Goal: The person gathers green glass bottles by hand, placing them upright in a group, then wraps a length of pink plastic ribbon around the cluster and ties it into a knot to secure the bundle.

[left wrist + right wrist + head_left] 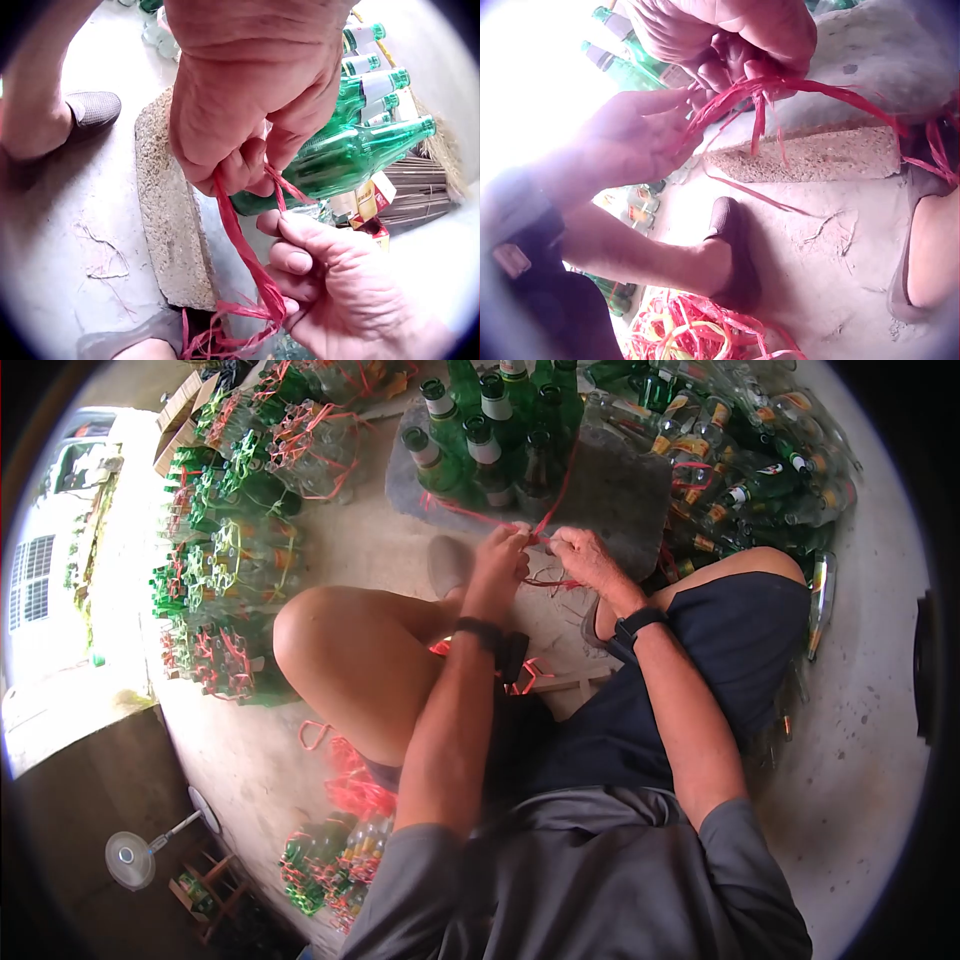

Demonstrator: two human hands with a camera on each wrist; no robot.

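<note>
Several green bottles [480, 450] stand upright in a cluster on a grey stone slab [630, 500], a red plastic string [465, 510] running round them low down. At the slab's near edge, both hands pinch this string close together. My left hand [498, 568] has its fingers curled on it; in the left wrist view strands hang from those fingers. Thumb and fingers of my right hand [597, 568] grip the string just right of the left. Loose ends [832, 96] trail from the right hand in the right wrist view. The curled fingers partly hide the crossing strands.
A heap of loose bottles [735, 470] lies to the right of the slab. Bundled bottles [235, 560] bound with string stand on the left. A tangle of red string [690, 326] lies near a shoe [731, 262]. A fan [130, 860] stands farther off.
</note>
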